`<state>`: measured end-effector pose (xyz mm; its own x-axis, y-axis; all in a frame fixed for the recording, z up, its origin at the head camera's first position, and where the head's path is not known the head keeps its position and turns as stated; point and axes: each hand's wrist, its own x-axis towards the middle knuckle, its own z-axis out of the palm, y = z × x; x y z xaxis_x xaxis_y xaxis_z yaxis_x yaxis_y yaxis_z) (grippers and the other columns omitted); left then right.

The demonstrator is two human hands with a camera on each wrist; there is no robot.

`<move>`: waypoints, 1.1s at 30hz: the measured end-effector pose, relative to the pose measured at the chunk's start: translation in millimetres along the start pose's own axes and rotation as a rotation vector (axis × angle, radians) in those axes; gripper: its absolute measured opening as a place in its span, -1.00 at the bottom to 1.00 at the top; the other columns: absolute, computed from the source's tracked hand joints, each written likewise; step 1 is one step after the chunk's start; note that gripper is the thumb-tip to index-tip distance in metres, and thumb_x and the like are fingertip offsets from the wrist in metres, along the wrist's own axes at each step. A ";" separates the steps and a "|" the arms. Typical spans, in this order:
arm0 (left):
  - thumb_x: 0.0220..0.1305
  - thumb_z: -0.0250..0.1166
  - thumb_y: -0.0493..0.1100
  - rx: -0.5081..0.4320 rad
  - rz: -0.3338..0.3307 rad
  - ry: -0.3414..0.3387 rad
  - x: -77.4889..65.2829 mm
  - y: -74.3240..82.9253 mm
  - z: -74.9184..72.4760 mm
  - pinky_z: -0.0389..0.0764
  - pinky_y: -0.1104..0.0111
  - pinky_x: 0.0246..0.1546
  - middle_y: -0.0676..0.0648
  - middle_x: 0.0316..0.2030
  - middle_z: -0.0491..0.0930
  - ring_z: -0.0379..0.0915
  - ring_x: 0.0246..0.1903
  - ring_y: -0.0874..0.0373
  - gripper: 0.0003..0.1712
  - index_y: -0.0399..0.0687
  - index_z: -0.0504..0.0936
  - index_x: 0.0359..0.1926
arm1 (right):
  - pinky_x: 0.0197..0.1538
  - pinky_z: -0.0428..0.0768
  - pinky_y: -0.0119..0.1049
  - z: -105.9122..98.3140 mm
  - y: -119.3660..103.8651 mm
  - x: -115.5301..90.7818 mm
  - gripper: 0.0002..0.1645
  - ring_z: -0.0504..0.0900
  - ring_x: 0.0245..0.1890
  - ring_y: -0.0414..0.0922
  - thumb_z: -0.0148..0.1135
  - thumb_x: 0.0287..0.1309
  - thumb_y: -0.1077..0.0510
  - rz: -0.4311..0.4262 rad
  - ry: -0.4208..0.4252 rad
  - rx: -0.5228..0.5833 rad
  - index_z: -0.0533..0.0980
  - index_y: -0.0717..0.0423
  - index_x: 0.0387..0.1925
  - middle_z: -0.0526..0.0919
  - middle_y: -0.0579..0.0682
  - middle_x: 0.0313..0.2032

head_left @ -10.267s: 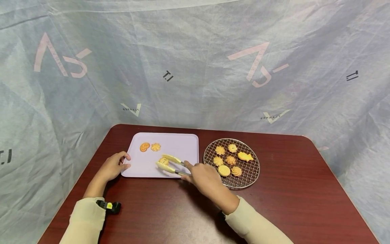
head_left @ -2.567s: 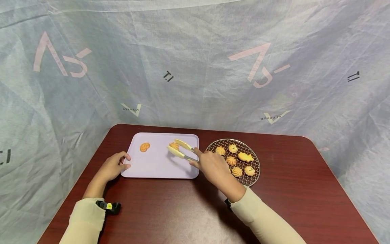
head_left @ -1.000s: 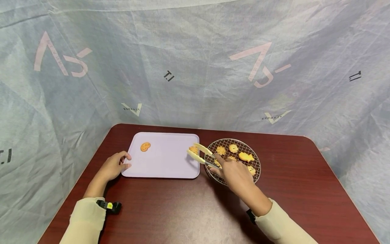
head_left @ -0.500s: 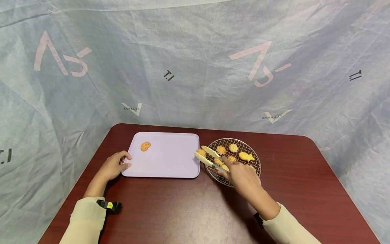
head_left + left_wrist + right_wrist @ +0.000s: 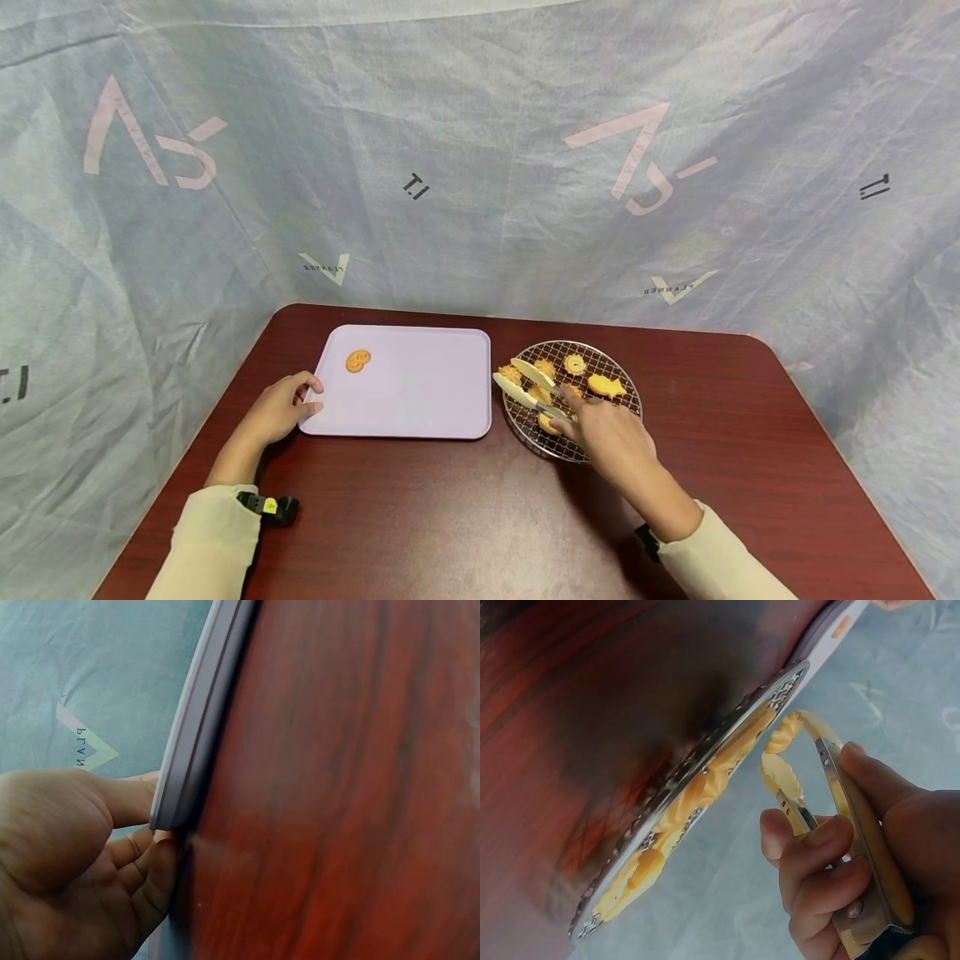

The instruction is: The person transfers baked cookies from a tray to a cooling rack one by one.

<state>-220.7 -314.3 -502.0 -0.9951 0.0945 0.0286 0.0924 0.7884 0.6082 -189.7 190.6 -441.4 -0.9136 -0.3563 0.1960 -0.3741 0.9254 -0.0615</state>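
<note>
My left hand (image 5: 273, 410) pinches the left edge of a pale lilac tray (image 5: 420, 400); the left wrist view has the thumb over the rim and fingers below it. A two-lobed golden-brown cookie (image 5: 357, 361) lies at the tray's upper left. My right hand (image 5: 611, 433) holds yellow-tipped metal tongs (image 5: 859, 847), their tips around a ridged cookie (image 5: 784, 733). In the head view that cookie is over the left edge of a round wire rack (image 5: 640, 408); the right wrist view shows it raised above the rack. Several cookies on the rack are partly hidden by hand and tongs.
A fish-shaped cookie (image 5: 606, 385) and a round cookie with a dark centre mark (image 5: 575, 364) lie on the rack's right and far parts. The dark red table (image 5: 420, 517) ends at a grey printed cloth (image 5: 480, 208) behind.
Over these frames the tongs carry the ridged cookie rightward from the tray to over the rack's left side. Earlier, another cookie went from tray to rack. The left hand stays put.
</note>
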 end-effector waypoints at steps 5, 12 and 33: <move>0.29 0.39 -0.35 0.003 -0.006 -0.003 0.9 -1.0 0.0 0.38 0.21 -0.35 -0.12 -0.33 0.45 0.35 -0.38 0.06 -0.79 -0.18 0.58 -0.09 | -0.65 0.49 -0.12 -0.7 4.5 -0.9 -0.32 0.52 -0.69 0.03 0.30 0.33 -0.24 0.021 -0.023 -0.004 0.51 -0.02 0.34 0.54 0.10 -0.65; 0.31 0.37 -0.35 0.004 -0.011 -0.010 1.9 -1.3 -0.4 0.39 0.21 -0.34 -0.12 -0.32 0.46 0.36 -0.37 0.04 -0.80 -0.18 0.58 -0.08 | -0.65 0.49 -0.12 1.3 9.0 -1.2 -0.32 0.56 -0.65 0.06 0.31 0.33 -0.23 0.036 -0.030 0.008 0.52 -0.03 0.36 0.65 0.18 -0.55; 0.31 0.37 -0.35 0.003 -0.009 -0.008 2.4 -3.0 0.9 0.38 0.21 -0.35 -0.12 -0.33 0.45 0.35 -0.38 0.05 -0.80 -0.18 0.58 -0.09 | -0.65 0.48 -0.09 1.1 11.2 -0.5 -0.24 0.54 -0.67 0.08 0.29 0.30 -0.29 0.070 -0.059 0.011 0.48 0.04 0.37 0.62 0.23 -0.57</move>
<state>-223.3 -315.9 -504.5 -0.9956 0.0922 0.0162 0.0831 0.7910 0.6061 -193.6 201.0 -443.2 -0.9453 -0.2978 0.1328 -0.3102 0.9469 -0.0843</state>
